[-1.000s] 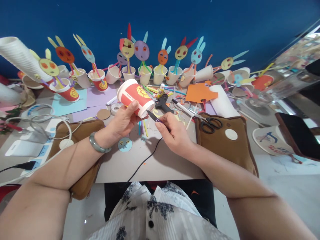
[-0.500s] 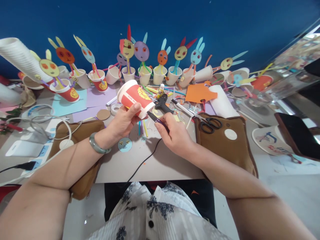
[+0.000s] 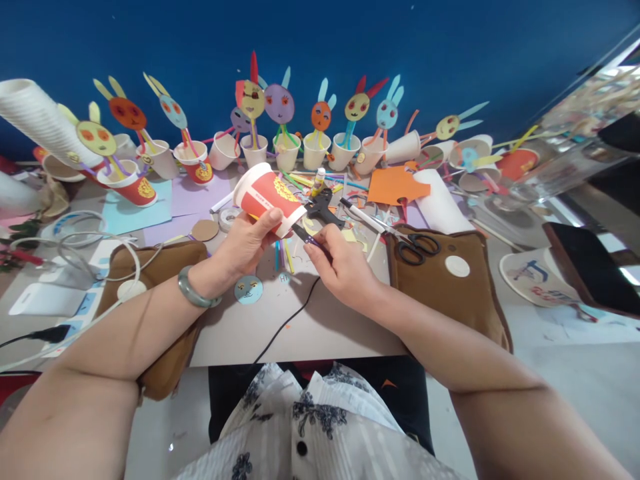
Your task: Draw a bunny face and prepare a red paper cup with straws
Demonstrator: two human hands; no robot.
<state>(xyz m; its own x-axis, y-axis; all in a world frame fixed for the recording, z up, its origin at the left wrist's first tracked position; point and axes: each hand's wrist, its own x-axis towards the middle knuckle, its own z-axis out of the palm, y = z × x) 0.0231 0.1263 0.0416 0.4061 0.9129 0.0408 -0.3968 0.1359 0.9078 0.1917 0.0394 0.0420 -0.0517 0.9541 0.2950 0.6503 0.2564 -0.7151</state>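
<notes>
One paper cup (image 3: pixel 267 193), smooth, tapered and red with white ends and a yellow printed emblem, is held tilted above the surface (image 3: pixel 300 343), the fingers of the left hand (image 3: pixel 240 247) wrapped around it. The fingers of the right hand (image 3: pixel 345 267) pinch one slim, dark, pointed tool (image 3: pixel 305 235), its tip at the cup's narrower end. Around them lie one flat round blue paper face (image 3: pixel 249 290), two soft brown pouches (image 3: pixel 450 300) and one pair of black-handled scissors (image 3: pixel 417 247).
</notes>
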